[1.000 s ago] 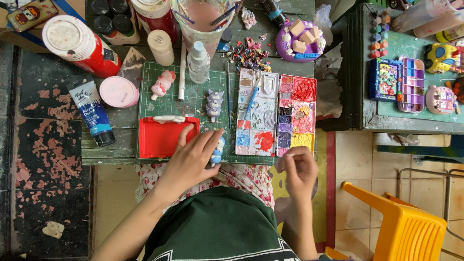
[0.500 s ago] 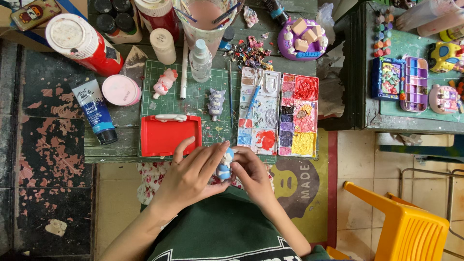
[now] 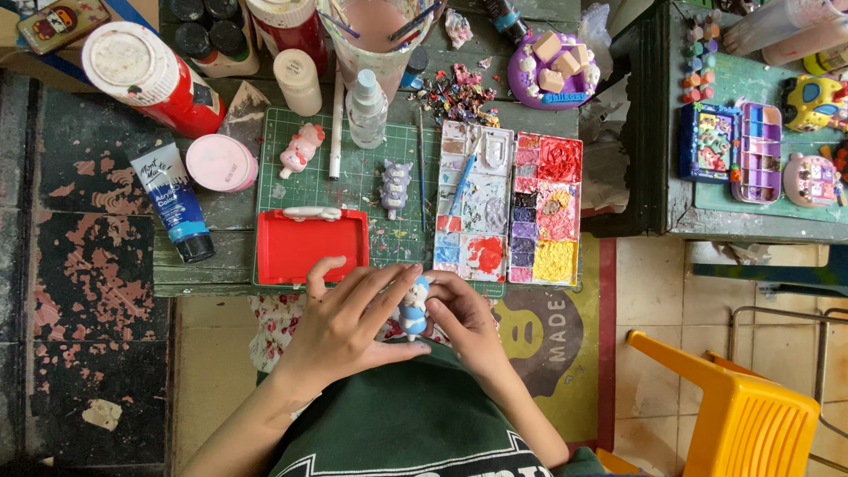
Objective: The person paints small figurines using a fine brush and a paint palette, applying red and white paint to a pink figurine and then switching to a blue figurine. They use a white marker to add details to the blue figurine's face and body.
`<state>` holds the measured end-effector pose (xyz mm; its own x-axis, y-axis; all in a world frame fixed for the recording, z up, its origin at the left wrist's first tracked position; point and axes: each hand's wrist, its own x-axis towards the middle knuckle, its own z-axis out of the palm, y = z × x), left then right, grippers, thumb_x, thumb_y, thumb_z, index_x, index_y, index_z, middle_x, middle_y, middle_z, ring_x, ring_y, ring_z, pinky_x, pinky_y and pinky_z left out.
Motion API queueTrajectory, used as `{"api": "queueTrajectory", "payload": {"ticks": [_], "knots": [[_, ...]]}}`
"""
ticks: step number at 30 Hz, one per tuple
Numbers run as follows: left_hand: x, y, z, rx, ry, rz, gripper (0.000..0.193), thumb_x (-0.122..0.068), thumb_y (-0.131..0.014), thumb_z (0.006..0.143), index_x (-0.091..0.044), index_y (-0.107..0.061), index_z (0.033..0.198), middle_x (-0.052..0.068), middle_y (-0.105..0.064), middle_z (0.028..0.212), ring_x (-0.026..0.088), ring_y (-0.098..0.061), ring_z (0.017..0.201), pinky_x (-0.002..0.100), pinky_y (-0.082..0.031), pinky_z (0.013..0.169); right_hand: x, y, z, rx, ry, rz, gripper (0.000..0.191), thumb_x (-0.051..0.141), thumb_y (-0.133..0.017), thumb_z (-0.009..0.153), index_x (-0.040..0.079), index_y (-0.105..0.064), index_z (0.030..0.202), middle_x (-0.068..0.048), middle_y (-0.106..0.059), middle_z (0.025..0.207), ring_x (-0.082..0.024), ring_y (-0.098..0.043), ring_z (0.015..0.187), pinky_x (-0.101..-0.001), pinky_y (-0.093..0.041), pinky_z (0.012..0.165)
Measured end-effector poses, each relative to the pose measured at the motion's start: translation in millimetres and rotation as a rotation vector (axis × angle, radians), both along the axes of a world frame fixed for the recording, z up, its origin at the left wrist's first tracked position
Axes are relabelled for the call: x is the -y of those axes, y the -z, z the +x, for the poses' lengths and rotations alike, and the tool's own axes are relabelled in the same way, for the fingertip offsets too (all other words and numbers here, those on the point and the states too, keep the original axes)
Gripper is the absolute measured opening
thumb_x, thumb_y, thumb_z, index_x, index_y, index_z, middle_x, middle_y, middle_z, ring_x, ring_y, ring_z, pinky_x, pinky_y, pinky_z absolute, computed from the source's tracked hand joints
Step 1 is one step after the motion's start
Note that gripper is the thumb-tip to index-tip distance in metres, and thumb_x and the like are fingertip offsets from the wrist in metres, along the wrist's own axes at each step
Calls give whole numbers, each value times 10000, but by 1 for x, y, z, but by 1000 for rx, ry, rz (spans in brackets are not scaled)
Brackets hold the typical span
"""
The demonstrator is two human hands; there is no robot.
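Both hands meet just below the table's near edge around a small blue and white figurine [image 3: 413, 309]. My left hand [image 3: 349, 322] cups it from the left, thumb beneath it. My right hand [image 3: 464, 322] pinches it from the right. Just above the hands lies a red tray [image 3: 309, 245] on a green cutting mat [image 3: 353, 168]. To the right of the mat sits a paint palette [image 3: 508, 208] with a blue brush [image 3: 461, 181] resting in it. A grey figurine [image 3: 395, 187] and a pink figurine [image 3: 300, 150] stand on the mat.
A blue paint tube [image 3: 177, 203], pink round lid [image 3: 219, 162], red canister [image 3: 150, 75], spray bottle [image 3: 366, 106] and a cup of pink water [image 3: 375, 31] crowd the table. A second table [image 3: 760, 132] with painted pieces stands right. A yellow chair [image 3: 746, 415] is lower right.
My left hand came off the table's edge carrying the blue figurine down toward my lap. My right hand moved in from the right and now grips it too.
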<state>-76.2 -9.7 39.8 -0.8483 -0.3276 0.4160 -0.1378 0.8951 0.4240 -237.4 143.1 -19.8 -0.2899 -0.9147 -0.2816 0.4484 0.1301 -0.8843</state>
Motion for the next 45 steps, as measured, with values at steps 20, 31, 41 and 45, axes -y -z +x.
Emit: {"api": "queueTrajectory", "payload": {"ticks": [20, 31, 41, 45], "knots": [[11, 32, -5, 59, -59, -16, 849, -591, -870, 684, -90, -641, 1330, 16, -643, 1284, 188, -596, 1153, 537, -270, 1092, 16, -8, 0, -392, -37, 228, 466, 84, -640, 992, 38, -527, 1442, -85, -739, 1124, -84, -686, 878, -249, -575, 759], [10, 60, -20, 203, -169, 52, 846, -599, -848, 649, -58, -641, 1266, 22, -632, 1265, 245, -471, 1342, 646, -143, 1161, 16, -26, -14, -636, 30, 205, 432, 70, -630, 976, 59, -515, 1393, -86, -737, 1241, -128, -768, 890, -256, -611, 673], [39, 39, -19, 103, -192, -10, 847, -674, -744, 755, -14, -639, 1276, 108, -610, 1286, 268, -486, 1278, 606, -203, 1091, 3, -11, -27, -518, 109, 148, 350, 49, -599, 1002, 44, -555, 1349, -96, -738, 1221, -116, -722, 864, -241, -572, 654], [74, 26, -26, 260, -480, -100, 435, -445, -709, 988, -86, -695, 1232, 54, -668, 1215, 241, -579, 1153, 472, -357, 1006, 1, -8, -29, -544, 103, 118, 332, 50, -590, 1006, 42, -565, 1337, -96, -743, 1191, -115, -715, 865, -245, -569, 665]]}}
